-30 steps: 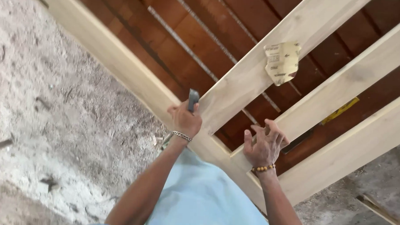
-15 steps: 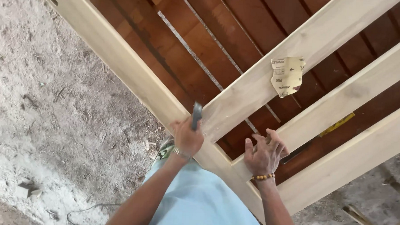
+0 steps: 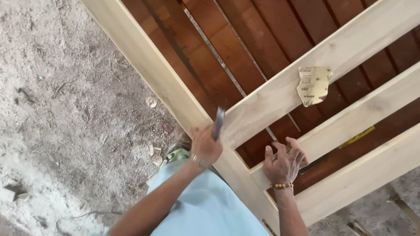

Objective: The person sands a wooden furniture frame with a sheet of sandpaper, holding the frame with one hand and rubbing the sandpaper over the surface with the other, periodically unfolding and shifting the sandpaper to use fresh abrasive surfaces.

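The flat dark metal blade (image 3: 218,124), probably a scraper or chisel, stands almost upright at the joint where the nearest pale crosspiece (image 3: 314,75) meets the long side rail (image 3: 142,60) of the unfinished wooden frame. Half a second ago it sat a little higher along that joint, and a second ago higher again; its lower end is now closer to the corner, so the stroke seems to be working down into the joint itself. Part of the apparent shift comes from the head camera moving, since the whole frame has drifted too.

The left hand (image 3: 204,145) is closed in a fist around the blade's lower part, fingers wrapped tight, a metal bracelet (image 3: 195,159) at the wrist. The hand is slightly blurred, which fits a quick working motion.

Just right of the blade, past the gap below the first crosspiece, the right hand (image 3: 285,162) rests on the second crosspiece (image 3: 378,105) beside its joint with the rail. Its fingers are loosely spread and curled over the edge, holding nothing, pressing on the wood as before. A string of amber beads (image 3: 281,185) circles that wrist.

Further up the first crosspiece from the blade, a folded piece of sandpaper (image 3: 314,85) lies on the pale wood, hanging over its edge. Behind the frame run reddish-brown boards (image 3: 250,45). Left of the rail, the dusty grey ground (image 3: 57,103) carries chips and shavings.
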